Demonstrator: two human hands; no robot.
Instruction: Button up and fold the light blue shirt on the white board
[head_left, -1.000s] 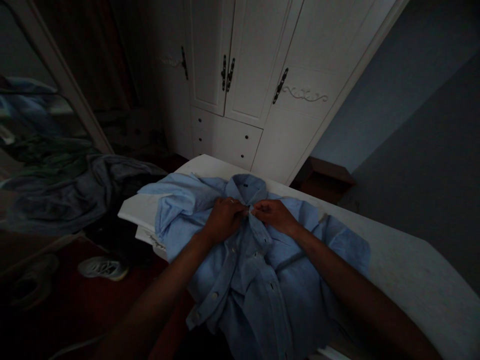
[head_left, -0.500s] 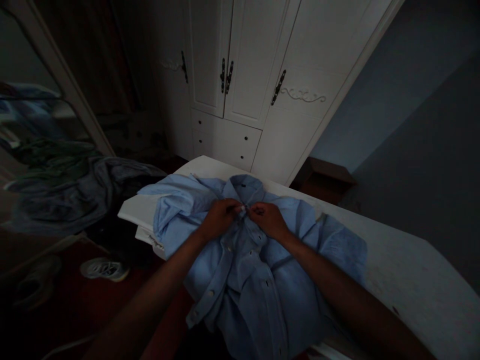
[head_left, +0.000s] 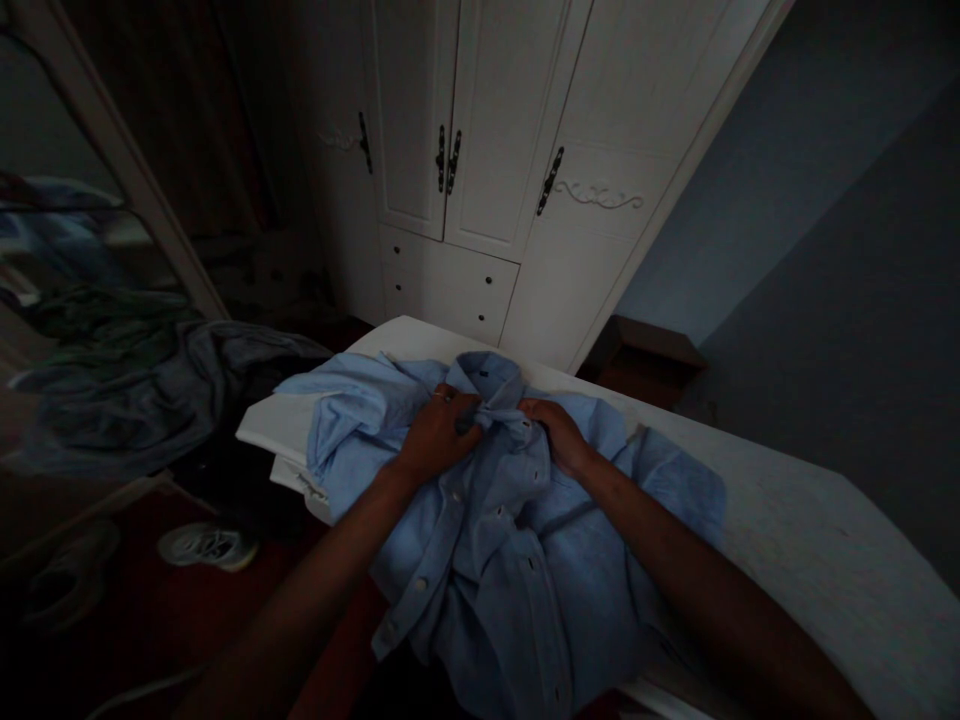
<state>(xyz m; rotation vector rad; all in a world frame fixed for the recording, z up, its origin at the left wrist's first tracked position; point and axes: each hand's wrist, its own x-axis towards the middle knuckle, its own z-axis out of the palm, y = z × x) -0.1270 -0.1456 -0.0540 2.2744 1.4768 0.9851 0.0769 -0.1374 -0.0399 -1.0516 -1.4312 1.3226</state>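
A blue button-up shirt lies front side up on a white table, its collar toward the far edge and its lower front hanging over the near edge. The front is open below the chest, with buttons along the left strip and buttonholes along the right one. My left hand pinches the cloth just below the collar. On the other side, my right hand is closed on the edge of the buttonhole strip, holding it out to the right. Its fingertips are partly hidden by the fabric.
Beyond the table stands a white wardrobe with dark handles. Dark clothes are heaped at the left beside a mirror. A sneaker rests on the red floor. Behind the table at right is a brown wooden box-like piece.
My hands have moved apart from the collar button area. The right one has shifted right, drawing the buttonhole strip outward; the left has moved slightly left. The view has tilted a little.
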